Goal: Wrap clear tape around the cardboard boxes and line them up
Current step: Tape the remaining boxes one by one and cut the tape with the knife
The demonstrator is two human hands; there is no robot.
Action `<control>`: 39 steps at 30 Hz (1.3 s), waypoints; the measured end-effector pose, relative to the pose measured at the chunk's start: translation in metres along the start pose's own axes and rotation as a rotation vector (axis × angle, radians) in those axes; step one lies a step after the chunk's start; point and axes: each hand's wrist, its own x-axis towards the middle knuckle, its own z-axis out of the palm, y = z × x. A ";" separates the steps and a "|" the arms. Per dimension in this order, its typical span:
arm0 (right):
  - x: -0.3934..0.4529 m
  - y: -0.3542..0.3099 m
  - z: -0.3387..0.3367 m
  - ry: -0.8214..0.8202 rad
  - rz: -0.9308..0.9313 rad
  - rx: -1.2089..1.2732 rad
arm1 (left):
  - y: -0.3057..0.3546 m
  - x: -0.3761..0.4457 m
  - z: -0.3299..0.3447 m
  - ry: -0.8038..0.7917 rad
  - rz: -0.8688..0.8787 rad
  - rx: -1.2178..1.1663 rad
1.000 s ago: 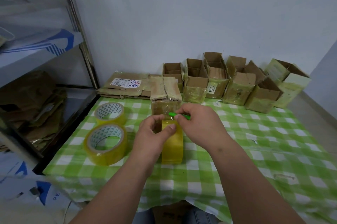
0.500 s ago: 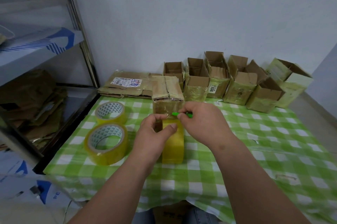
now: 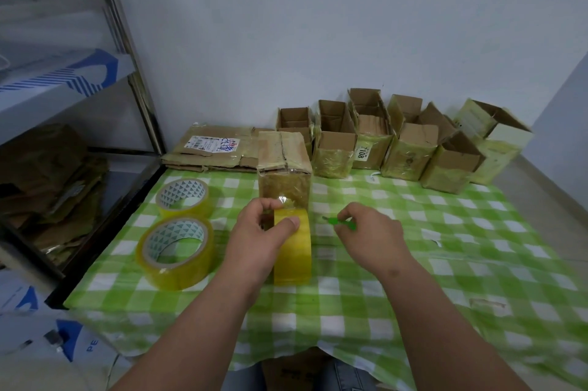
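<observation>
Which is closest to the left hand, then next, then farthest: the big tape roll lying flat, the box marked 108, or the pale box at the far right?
From the left hand:
1. The big tape roll, lying flat just to its left.
2. The box marked 108, in the back row, to the right.
3. The pale box, at the row's far right end.

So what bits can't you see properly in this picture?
- Green tool, head view: mostly covered by the right hand; what it is can't be told.
- Tape roll's left side: hidden behind the left hand.
- Label on the flat cardboard: writing too small to read.
- Taped box: lower front hidden by the roll and hands.
- Shelf contents: dark and blurry.
</observation>
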 end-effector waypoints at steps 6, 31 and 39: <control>0.005 0.001 0.017 0.004 -0.016 0.008 | 0.003 -0.002 -0.002 -0.003 0.015 0.016; 0.034 -0.063 -0.004 0.186 -0.249 0.201 | 0.004 0.002 -0.009 -0.028 0.196 0.263; 0.010 -0.042 0.014 0.162 -0.108 0.614 | -0.001 0.002 -0.006 0.078 0.251 0.312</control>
